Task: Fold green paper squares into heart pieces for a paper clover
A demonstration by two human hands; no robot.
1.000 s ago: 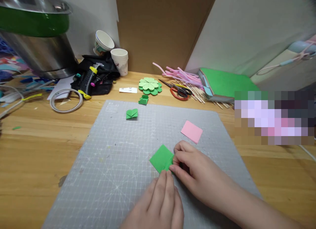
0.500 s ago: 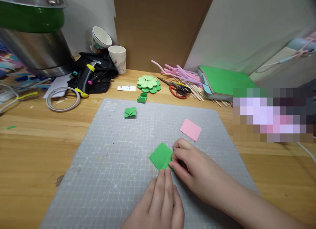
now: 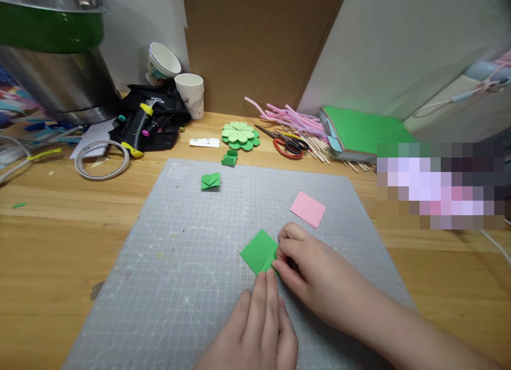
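A small green paper square [image 3: 258, 250] lies turned like a diamond on the grey cutting mat [image 3: 159, 285], its lower right corner folded over. My right hand [image 3: 305, 263] pinches that folded corner between thumb and fingers. From below, my left hand [image 3: 259, 322] reaches in with fingers stretched out, fingertips resting on the paper's near edge; its thumb is not clearly visible. Beyond my right hand lies a pink paper square [image 3: 308, 209]. Farther up the mat sits a folded green paper piece [image 3: 210, 181], and another green folded piece [image 3: 229, 158] stands at the mat's far edge.
Along the back are layered green paper petals [image 3: 238, 134], scissors [image 3: 289, 145], pink stems [image 3: 291, 117] and a green-topped stack [image 3: 367, 130]. Paper cups [image 3: 189, 96], a tape roll [image 3: 101, 161], a yellow-and-black knife [image 3: 138, 128] and a metal pot [image 3: 72, 82] stand on the left.
Hardly anything differs. Both hands keep their places at the green paper square, with only a very slight shift of the view.
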